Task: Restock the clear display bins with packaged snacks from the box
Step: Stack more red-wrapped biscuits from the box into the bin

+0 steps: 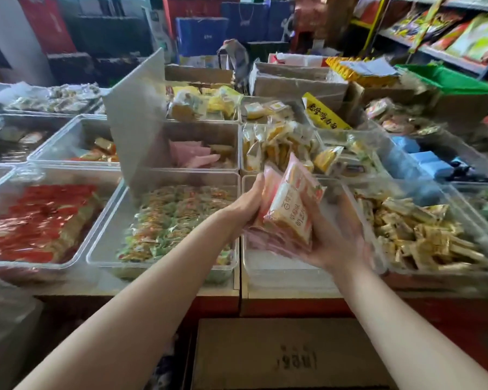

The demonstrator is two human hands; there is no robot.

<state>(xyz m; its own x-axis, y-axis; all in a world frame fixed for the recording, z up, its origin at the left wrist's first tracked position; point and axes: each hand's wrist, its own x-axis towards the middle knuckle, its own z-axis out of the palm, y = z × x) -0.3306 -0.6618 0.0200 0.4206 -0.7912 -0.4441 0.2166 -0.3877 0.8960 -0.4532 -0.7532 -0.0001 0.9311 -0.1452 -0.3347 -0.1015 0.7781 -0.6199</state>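
Item: stack of pink-and-orange snack packets (289, 212), clear-wrapped, held upright between both hands above a clear display bin (279, 266) in the front row, whose visible floor was bare white. Left hand (245, 205) pressed against the left face of the stack, fingers curled round its far edge; right hand (334, 240) cupped beneath and behind the stack, palm up, fingers wrapped round its lower right side. Both forearms bare, reaching forward over the counter edge. Adjoining bin to the left (164, 220): filled with green-and-orange wrapped sweets, its clear lid (135, 119) raised and tilted upright. Further left: bin of red-wrapped packets (40, 220). Adjoining bin to the right (423, 235): heaped with small tan and gold packets. Middle row, behind the held stack: bin of yellow-and-white packets (282, 147); to its left a bin holding a few pink packets (195, 156). Right of middle row: blue packets (426, 161), blurred. Yellow sign (324, 114) with dark characters leaning in the back row, near opened cardboard cartons (296, 83). Below the counter, nearest the camera: brown cardboard box (288, 358) with printed markings, its contents not visible. Background: dark and blue gift bags, and shelving with bright snack bags at upper right
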